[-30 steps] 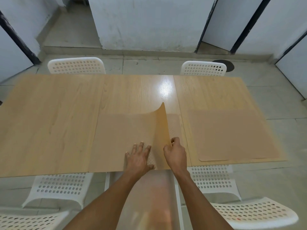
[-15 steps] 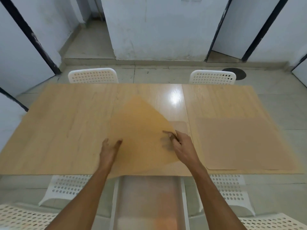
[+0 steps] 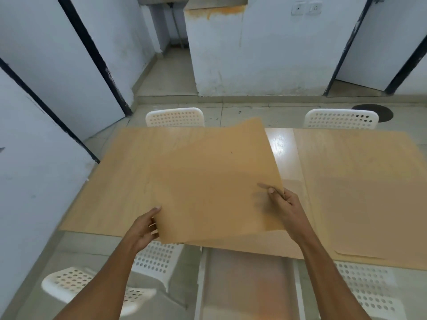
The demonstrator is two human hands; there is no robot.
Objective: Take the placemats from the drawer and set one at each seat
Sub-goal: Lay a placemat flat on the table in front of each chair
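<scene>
A tan placemat (image 3: 215, 183) hangs lifted above the middle of the wooden table (image 3: 111, 188), tilted with its far corner up. My left hand (image 3: 144, 227) grips its near left corner and my right hand (image 3: 285, 204) pinches its right edge. A second tan placemat (image 3: 367, 213) lies flat on the table's right part, at the near right seat. Another mat seems to lie under the lifted one by my right hand; most of it is hidden. The open drawer (image 3: 247, 285) juts out below the table's near edge, between my arms.
White perforated chairs stand at the far left (image 3: 175, 116), far right (image 3: 342, 118), near left (image 3: 159, 257) and near right (image 3: 369, 289); one more chair (image 3: 76, 285) sits at bottom left. A white wall runs close along the left. A dark floor drain (image 3: 374, 112) lies beyond the table.
The placemat has gone from one raised corner to wholly lifted off the table. My left hand moved from pressing the mat to gripping its corner. The view tipped upward.
</scene>
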